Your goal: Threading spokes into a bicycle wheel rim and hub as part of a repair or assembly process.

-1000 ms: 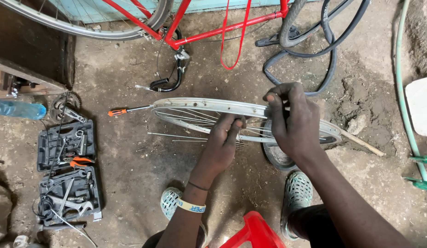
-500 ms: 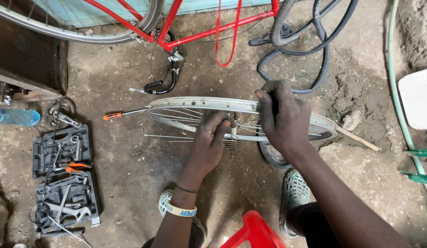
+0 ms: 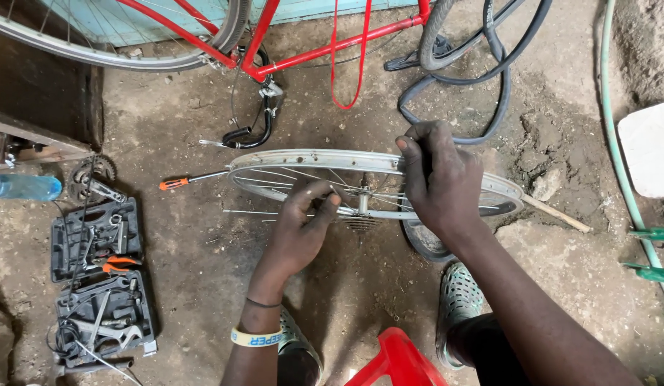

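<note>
bare metal bicycle wheel rim [image 3: 303, 157], dull silver with thin wire spokes, stands on edge on the gritty dirt floor [image 3: 167, 129]. right hand [image 3: 435, 179] fingers curled shut over its top edge. left hand [image 3: 303, 229] fingers pinched together on a spoke just beside the hub [image 3: 362, 207]. orange-handled screwdriver [image 3: 192, 179] lies past the left fingertips; open black tool cases [image 3: 96, 279] well left. red bike frame [image 3: 318, 50] and looped black tyre [image 3: 475, 64] beyond the rim.

left hand [image 3: 303, 229] fingers pinched, right hand [image 3: 439, 179] curled, knuckles up
</note>
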